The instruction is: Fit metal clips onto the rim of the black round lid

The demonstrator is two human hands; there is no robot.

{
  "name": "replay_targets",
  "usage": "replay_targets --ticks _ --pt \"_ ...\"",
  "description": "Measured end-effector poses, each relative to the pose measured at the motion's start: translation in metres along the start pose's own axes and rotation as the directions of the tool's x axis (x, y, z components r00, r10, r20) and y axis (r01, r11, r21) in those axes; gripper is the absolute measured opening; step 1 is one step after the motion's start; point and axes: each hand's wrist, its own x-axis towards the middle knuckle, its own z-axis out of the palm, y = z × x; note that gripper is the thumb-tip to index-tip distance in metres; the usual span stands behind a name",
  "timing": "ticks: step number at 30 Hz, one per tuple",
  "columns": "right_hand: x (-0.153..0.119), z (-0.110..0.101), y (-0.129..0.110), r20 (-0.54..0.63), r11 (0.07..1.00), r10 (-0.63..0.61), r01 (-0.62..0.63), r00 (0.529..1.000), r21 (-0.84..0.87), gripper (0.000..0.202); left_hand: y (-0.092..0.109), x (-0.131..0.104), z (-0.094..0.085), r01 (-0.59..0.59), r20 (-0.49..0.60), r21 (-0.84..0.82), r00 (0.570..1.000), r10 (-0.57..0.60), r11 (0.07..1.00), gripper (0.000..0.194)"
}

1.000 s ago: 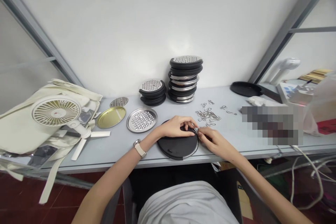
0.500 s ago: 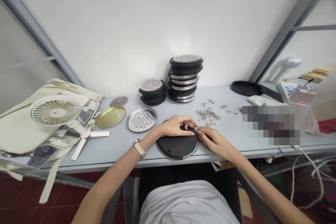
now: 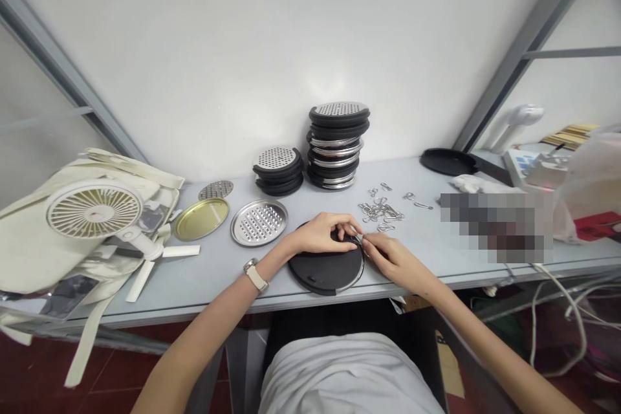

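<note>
A round black grater base [image 3: 327,273] lies flat near the table's front edge. My left hand [image 3: 330,233] rests over its far side, fingers curled and thumb reaching towards the rim. Between the fingertips of both hands, at the base's right edge, is a small metal wire clip [image 3: 358,240], mostly covered. My right hand [image 3: 391,255] pinches at that same spot from the right. Beyond my hands lies a loose pile of several wire clips [image 3: 381,210].
A tall stack [image 3: 337,145] and a lower stack [image 3: 278,171] of black-rimmed graters stand by the wall. Left of my hands are a round metal grater [image 3: 259,223], a gold-coloured lid [image 3: 201,218] and a white fan [image 3: 94,210] on a pale bag. A black tray [image 3: 447,161] lies far right.
The whole view has shifted slightly, with things on the table appearing a little further left. Both hands keep nearly the same hold at the base's right edge.
</note>
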Motion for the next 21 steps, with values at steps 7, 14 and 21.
replay_targets --ticks 7,14,21 --pt "-0.0004 0.0007 0.0021 -0.001 0.999 0.037 -0.036 0.999 0.034 0.036 0.0035 -0.0003 -0.0004 0.016 -0.008 -0.008 1.000 -0.016 1.000 0.030" --pt "-0.0006 0.0013 0.0010 -0.006 1.000 0.018 -0.018 1.000 0.010 0.037 0.0025 0.0001 0.0008 0.006 -0.019 -0.018 1.000 -0.006 1.000 0.031" --pt "-0.0017 0.0039 -0.0029 -0.033 1.000 0.000 -0.001 0.999 -0.016 0.037 0.0007 0.0018 0.0024 0.007 -0.019 -0.046 1.000 -0.008 0.999 0.032"
